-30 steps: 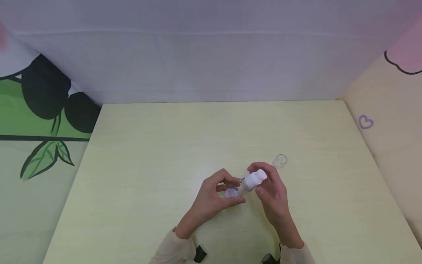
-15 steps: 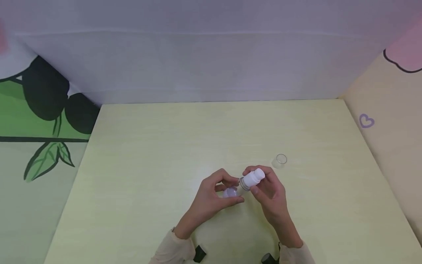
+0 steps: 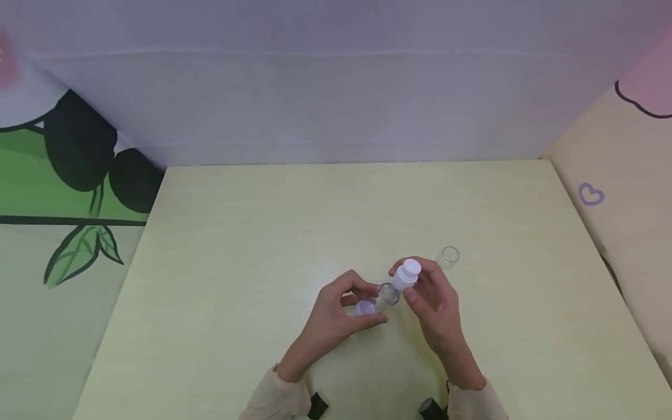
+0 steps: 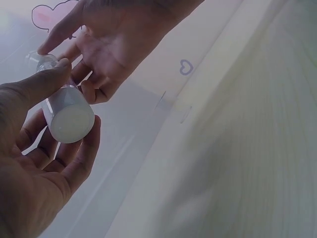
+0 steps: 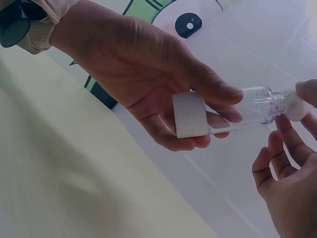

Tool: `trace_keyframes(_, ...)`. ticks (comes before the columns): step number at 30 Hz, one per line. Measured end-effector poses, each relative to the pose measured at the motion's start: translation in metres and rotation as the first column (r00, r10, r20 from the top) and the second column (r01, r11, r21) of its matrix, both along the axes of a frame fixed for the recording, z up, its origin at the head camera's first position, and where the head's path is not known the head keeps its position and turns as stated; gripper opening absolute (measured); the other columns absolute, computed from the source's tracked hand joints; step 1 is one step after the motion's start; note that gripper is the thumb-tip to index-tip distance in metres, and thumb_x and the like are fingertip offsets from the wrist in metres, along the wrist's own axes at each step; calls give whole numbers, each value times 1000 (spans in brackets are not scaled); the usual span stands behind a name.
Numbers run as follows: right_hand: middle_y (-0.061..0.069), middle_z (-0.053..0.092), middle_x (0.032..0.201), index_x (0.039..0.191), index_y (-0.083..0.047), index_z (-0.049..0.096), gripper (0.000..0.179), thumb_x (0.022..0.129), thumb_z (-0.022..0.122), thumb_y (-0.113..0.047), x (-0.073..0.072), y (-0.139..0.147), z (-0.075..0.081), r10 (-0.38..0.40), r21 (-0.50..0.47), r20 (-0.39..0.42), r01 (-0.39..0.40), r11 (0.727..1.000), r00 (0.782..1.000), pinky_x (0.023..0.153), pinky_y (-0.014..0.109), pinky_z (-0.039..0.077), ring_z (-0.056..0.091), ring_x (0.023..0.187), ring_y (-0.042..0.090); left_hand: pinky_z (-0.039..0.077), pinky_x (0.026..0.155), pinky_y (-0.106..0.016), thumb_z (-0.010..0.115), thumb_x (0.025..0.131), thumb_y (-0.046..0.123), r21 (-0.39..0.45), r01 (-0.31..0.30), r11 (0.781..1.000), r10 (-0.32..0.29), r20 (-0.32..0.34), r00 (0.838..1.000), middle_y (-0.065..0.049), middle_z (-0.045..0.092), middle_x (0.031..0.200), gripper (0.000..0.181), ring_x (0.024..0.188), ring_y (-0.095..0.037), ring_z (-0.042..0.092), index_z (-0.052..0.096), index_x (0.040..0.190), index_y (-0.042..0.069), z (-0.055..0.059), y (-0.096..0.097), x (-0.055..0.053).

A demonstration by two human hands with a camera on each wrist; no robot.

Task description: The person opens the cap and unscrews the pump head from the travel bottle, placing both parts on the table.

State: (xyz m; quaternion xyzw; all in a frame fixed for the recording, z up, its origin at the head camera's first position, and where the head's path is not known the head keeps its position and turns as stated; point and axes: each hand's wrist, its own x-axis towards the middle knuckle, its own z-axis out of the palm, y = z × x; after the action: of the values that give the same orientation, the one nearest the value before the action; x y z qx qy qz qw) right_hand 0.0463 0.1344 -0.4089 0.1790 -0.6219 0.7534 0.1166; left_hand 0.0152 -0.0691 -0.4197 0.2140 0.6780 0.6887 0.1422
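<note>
My left hand (image 3: pixel 336 312) grips a small clear bottle (image 5: pixel 252 106) with a white base, its thumb on one side and fingers on the other. Tilted up to the right, the bottle turns its round clear shoulder (image 3: pixel 389 293) toward my other hand. Between thumb and fingers, my right hand (image 3: pixel 433 306) pinches a white pump head (image 3: pixel 406 274) at the neck end. In the left wrist view the frosted base (image 4: pixel 73 123) faces the camera. The right wrist view shows the white piece (image 5: pixel 296 106) right at the threaded neck (image 5: pixel 278 104).
A clear cylindrical cap (image 3: pixel 450 255) stands on the pale wooden table (image 3: pixel 262 233) beyond my right hand. Black wrist devices (image 3: pixel 433 408) show at both sleeves. A grey-lilac backdrop (image 3: pixel 336 111) rises behind the table, with printed panels at both sides.
The white pump head has tipped more upright in my right hand, uncovering more of the bottle's clear shoulder. My left hand and the bottle stay nearly in place.
</note>
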Motion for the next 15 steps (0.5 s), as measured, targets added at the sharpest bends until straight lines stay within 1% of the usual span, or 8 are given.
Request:
trace_keyframes(2, -1, 67, 123, 137, -2, 55, 36, 101, 54, 4, -6, 2, 0, -7, 5, -6, 8, 1000, 1000, 99, 23, 52, 62, 114, 16, 62, 94, -32, 93, 77, 9, -10, -15, 1000, 15, 3, 1000, -3, 73, 110, 38, 100, -13, 70, 68, 104, 17, -3, 0, -2)
trace_keyframes(5, -4, 66, 124, 137, -9, 58, 41, 100, 55, 7, -14, 4, 4, -33, 43, 21, 32, 999, 999, 103, 22, 51, 62, 115, 13, 62, 95, -33, 93, 77, 10, -22, -44, 999, 44, 13, 999, -1, 73, 110, 38, 100, -13, 70, 68, 104, 18, -8, -2, -4)
trace_keyframes(9, -5, 64, 126, 136, -4, 59, 45, 95, 57, 15, -27, 9, 5, -93, 141, 50, 85, 986, 994, 103, 20, 52, 61, 114, 12, 62, 94, -34, 94, 76, 12, -29, -80, 996, 81, 25, 996, -1, 73, 110, 38, 101, -13, 70, 70, 104, 18, -14, -4, -6)
trace_keyframes(11, -5, 64, 127, 136, 1, 58, 44, 94, 59, 15, -35, 13, 4, -131, 219, 48, 118, 969, 990, 102, 20, 51, 61, 113, 11, 62, 93, -34, 94, 76, 12, -31, -94, 995, 94, 25, 995, -3, 73, 110, 37, 100, -14, 70, 70, 105, 17, -16, -4, -8)
trace_keyframes(12, -4, 64, 127, 136, 2, 58, 44, 94, 61, 15, -39, 15, 3, -152, 263, 44, 136, 955, 987, 101, 19, 51, 61, 113, 11, 62, 93, -33, 94, 76, 11, -32, -100, 994, 101, 24, 995, -4, 73, 109, 37, 99, -14, 70, 70, 105, 17, -17, -4, -9)
trace_keyframes(13, -5, 65, 127, 136, 1, 59, 44, 94, 63, 12, -43, 18, 3, -172, 314, 40, 151, 937, 984, 101, 19, 51, 61, 114, 10, 63, 92, -33, 94, 76, 11, -34, -107, 994, 108, 21, 994, -4, 73, 109, 37, 99, -14, 70, 70, 104, 17, -17, -4, -10)
trace_keyframes(15, -4, 67, 129, 137, -5, 61, 44, 95, 67, 6, -52, 22, 2, -210, 419, 13, 185, 889, 978, 101, 19, 50, 62, 115, 9, 63, 91, -32, 94, 76, 10, -40, -120, 992, 121, 18, 993, -4, 72, 108, 38, 98, -15, 70, 69, 104, 17, -18, -4, -12)
